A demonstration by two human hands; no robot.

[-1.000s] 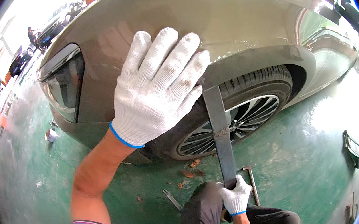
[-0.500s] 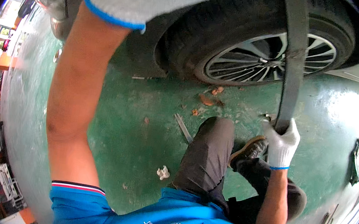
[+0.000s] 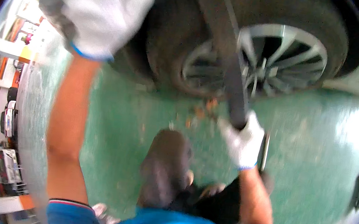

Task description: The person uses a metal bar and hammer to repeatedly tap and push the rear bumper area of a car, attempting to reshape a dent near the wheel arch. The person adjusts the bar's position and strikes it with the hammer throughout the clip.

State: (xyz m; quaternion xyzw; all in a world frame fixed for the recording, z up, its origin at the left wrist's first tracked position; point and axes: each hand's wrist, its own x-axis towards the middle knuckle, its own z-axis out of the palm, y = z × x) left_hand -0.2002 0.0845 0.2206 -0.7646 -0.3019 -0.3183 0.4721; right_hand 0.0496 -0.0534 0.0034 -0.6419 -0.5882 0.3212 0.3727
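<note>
White knit fabric is covering both hands, and the gloved right hand (image 3: 245,142) is closing its fingers around the lower end of a flat dark bar (image 3: 237,88). The thumb is pointing out to the left of the bar. The bar is rising from that grip and leaning to the left, crossing in front of the silver-spoked wheel (image 3: 305,40) on the left side of its hub; half a second ago it was standing nearly upright, to the right of the hub. Its upper end is running out past the top edge of the view.

The gloved left hand (image 3: 100,12) is now showing farther left, well apart from the wheel, where half a second ago it was reaching toward the tyre (image 3: 169,48). Its fingers are blurring and running to the top edge, so I cannot tell how far they are opening or whether they are holding or touching anything.

The bent left knee (image 3: 168,148) is now sitting left of the orange-brown scraps (image 3: 209,109) on the green floor (image 3: 315,173). A thin metal tool (image 3: 265,151), mostly hidden earlier, is now showing just right of the right hand.
</note>
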